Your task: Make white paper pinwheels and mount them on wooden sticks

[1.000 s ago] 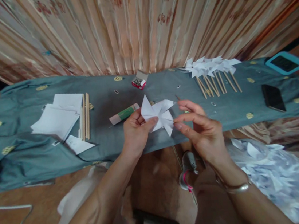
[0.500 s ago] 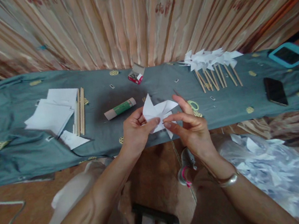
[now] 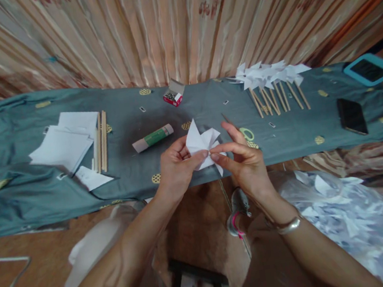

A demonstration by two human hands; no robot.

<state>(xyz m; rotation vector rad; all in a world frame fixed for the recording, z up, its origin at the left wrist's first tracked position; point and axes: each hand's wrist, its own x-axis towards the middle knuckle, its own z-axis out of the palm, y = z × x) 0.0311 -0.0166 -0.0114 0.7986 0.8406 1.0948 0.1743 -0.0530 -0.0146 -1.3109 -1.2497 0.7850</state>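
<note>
A white paper pinwheel is held just above the surface edge, pinched at its centre by both the left hand and right hand, probably so the folded points stay together; glue stick nearby

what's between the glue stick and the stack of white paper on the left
In the head view, a few wooden sticks lie right beside the paper stack; from them to the glue stick only bare teal cloth shows.
</note>
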